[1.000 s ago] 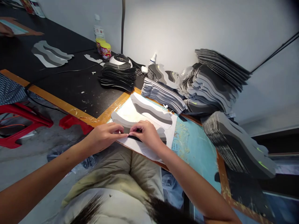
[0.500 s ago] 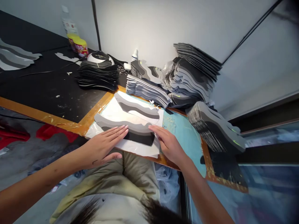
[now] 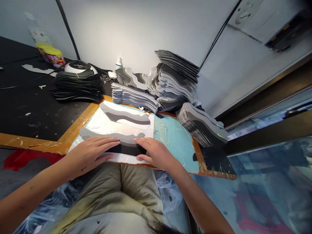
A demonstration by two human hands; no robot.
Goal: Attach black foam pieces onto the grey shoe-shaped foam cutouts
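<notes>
Pale wall (image 3: 109, 32) rises behind a counter (image 3: 48, 117) edged in worn wood, and the layered grey-and-black panel (image 3: 125, 140) at the near side is the landmark here. It lies flat on a white sheet (image 3: 109, 127), long axis running left to right across the person's front, its left end a little farther from the body. Left hand (image 3: 94, 151) rests over the panel's left part, fingers straight and together, thumb spread toward the near edge; right hand (image 3: 156, 152) reaches its right end, fingertips on top, thumb apart below. Neither looks clamped on it. Both seem equally near, one toward each end, and that left-to-right span between them appears the relation that counts. Beyond the panel lies a second panel (image 3: 125, 116), roughly parallel; past that, a stack of strips (image 3: 135, 97). Right of the panel, a blue surface (image 3: 175, 136) spreads.
</notes>
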